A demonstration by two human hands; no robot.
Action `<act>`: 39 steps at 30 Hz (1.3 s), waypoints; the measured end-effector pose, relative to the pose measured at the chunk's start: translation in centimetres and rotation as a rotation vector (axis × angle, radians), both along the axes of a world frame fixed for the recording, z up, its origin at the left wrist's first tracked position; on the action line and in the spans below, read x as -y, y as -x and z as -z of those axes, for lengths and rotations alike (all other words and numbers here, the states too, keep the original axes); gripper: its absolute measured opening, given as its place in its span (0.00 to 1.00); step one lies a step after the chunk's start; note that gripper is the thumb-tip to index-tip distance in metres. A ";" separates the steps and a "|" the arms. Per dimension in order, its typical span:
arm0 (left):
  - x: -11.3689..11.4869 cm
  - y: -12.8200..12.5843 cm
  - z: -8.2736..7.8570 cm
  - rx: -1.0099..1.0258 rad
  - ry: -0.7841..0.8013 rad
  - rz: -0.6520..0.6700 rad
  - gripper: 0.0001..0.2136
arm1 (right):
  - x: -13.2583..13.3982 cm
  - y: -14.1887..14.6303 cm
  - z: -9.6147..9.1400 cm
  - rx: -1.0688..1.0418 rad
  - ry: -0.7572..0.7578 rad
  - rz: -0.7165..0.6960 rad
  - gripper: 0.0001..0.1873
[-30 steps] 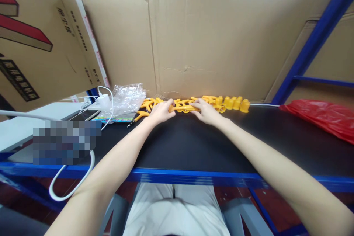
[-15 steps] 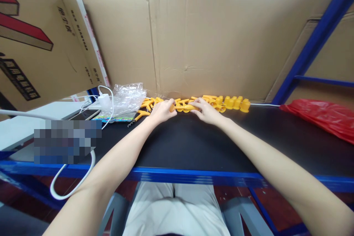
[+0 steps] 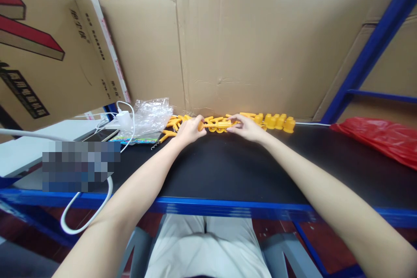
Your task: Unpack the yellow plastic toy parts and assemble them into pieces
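Observation:
My left hand [image 3: 190,131] is closed around the handle end of a yellow corkscrew [image 3: 210,126], above the back of the black tabletop. My right hand [image 3: 246,127] pinches the other end of this yellow piece, at a thicker cylindrical part [image 3: 223,124]. Whether that part is separate or joined on, I cannot tell. Beside my left wrist lie several yellow T-handled corkscrews [image 3: 168,134], one with its metal spiral showing. Right of my right hand stand several yellow cups [image 3: 288,125] with flared rims. More yellow parts behind my hands are partly hidden.
A cardboard panel [image 3: 260,52] closes off the back of the black tabletop [image 3: 224,169]. Clear plastic wrap [image 3: 151,115], a white charger [image 3: 124,119] and cables lie left. Red plastic [image 3: 374,139] lies right. A blue rail [image 3: 228,205] runs along the front edge.
My right hand has shifted slightly right and its fingers have curled in around the end of the yellow piece. The thicker cylindrical part now shows between my hands. My left hand has barely moved.

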State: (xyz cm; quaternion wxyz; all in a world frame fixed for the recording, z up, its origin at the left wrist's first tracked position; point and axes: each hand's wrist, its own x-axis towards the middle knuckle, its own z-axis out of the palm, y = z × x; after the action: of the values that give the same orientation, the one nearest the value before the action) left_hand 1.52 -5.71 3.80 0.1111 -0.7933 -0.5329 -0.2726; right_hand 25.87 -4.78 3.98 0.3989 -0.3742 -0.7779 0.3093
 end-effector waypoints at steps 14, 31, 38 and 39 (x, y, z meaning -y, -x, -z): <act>0.1 -0.3 0.2 0.015 -0.012 -0.005 0.15 | 0.3 -0.3 -0.1 -0.109 0.243 -0.086 0.28; -0.3 0.0 0.4 0.031 -0.033 -0.007 0.15 | 0.1 0.1 0.1 -0.031 0.220 0.023 0.23; -0.1 0.0 0.2 0.033 -0.053 0.003 0.15 | 0.4 0.1 -0.2 -0.049 0.165 -0.021 0.21; 0.0 0.0 0.2 0.030 -0.056 0.008 0.15 | 0.6 0.2 -0.3 -0.038 0.163 -0.019 0.20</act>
State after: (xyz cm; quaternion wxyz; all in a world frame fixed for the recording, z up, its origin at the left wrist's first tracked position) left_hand 1.54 -5.72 3.65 0.1241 -0.7878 -0.5236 -0.2996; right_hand 25.64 -5.34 4.25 0.3787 -0.3921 -0.7461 0.3824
